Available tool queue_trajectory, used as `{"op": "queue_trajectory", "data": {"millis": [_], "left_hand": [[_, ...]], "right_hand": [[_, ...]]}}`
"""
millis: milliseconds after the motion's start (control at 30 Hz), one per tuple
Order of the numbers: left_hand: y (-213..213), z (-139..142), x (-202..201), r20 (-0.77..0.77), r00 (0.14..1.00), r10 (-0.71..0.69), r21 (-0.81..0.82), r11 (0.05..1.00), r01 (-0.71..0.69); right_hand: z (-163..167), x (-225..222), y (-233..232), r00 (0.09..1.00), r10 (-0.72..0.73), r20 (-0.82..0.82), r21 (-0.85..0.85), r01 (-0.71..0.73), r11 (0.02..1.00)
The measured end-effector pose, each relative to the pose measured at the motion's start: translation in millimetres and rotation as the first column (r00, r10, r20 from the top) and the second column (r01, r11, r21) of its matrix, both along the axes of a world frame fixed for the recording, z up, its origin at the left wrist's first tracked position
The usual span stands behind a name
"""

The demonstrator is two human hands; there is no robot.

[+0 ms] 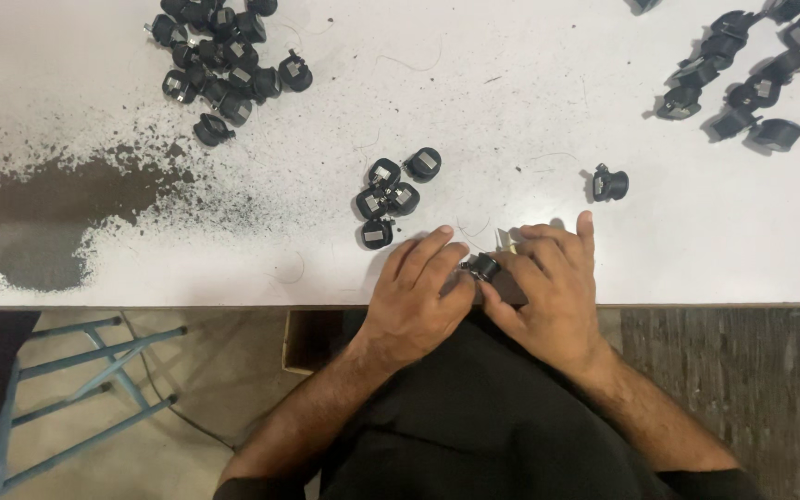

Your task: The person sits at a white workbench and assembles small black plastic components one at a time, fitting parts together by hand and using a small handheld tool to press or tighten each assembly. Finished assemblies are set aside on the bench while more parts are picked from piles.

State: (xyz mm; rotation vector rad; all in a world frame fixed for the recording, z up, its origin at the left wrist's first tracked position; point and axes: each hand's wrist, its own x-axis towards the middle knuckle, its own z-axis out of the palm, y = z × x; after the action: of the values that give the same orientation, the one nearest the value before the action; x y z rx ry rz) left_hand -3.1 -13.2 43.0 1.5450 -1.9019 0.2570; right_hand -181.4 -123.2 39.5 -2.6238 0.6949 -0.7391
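Your left hand (416, 294) and right hand (548, 287) meet at the near edge of the white table (511, 111), fingers curled together around one small black round part (483, 267) pinched between them, with a dark block (509, 291) under your right palm. Just beyond your left fingers sits a cluster of four like parts (391, 197), and a single one (609, 183) lies off past your right hand. Larger heaps rest at the far left (224, 60) and far right (752, 79), well apart from you.
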Motion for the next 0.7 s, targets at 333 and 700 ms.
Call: {"op": "queue_trajectory", "data": {"millis": [333, 700], "left_hand": [[-7, 19, 9, -0.469, 0.876, 0.113, 0.325, 0.944, 0.052], [-6, 3, -6, -0.513, 0.848, 0.13, 0.273, 0.962, 0.018]], "right_hand": [[8, 0, 0, 0.999, 0.035, -0.028, 0.024, -0.034, 0.999], [-16, -17, 13, 0.957, 0.118, 0.266, -0.019, -0.117, 0.993]]}}
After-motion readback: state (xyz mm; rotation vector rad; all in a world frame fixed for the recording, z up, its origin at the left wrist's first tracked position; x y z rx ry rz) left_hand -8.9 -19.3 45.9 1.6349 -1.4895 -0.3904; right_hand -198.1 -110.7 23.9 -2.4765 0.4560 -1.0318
